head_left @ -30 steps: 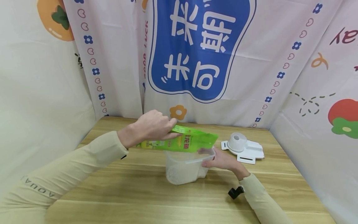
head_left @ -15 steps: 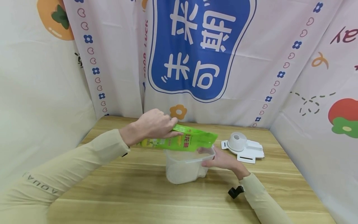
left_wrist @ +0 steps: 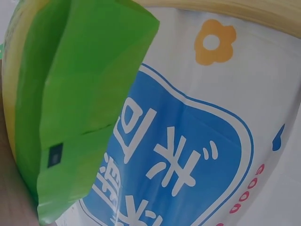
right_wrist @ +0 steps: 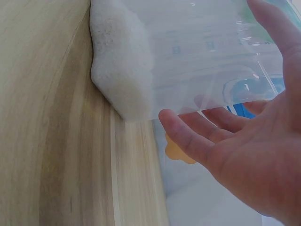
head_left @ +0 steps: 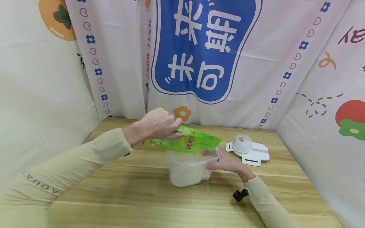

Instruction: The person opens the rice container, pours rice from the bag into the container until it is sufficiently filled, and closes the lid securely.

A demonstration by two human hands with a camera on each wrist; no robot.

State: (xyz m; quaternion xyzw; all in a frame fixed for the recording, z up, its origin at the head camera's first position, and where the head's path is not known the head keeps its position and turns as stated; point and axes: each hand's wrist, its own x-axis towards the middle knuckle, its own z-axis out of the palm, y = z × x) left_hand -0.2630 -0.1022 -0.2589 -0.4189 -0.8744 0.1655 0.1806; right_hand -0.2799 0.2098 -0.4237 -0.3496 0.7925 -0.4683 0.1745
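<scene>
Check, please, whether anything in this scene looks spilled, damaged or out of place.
No spill shows on the wooden table: the white rice-like grains sit inside the translucent container, below the green bag, and no damage is visible. Only the fabric backdrop looks odd: its large characters lie sideways.

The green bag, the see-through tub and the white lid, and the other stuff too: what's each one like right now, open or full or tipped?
Green bag, tipped sideways over the tub; I can't tell if anything is pouring.
See-through tub, upright, uncovered, part full.
White filling, in the tub's lower part.
White lid, off the tub, on the table.
Clear cup, on the lid.
Left hand, gripping the bag.
Right hand, holding the tub.
</scene>
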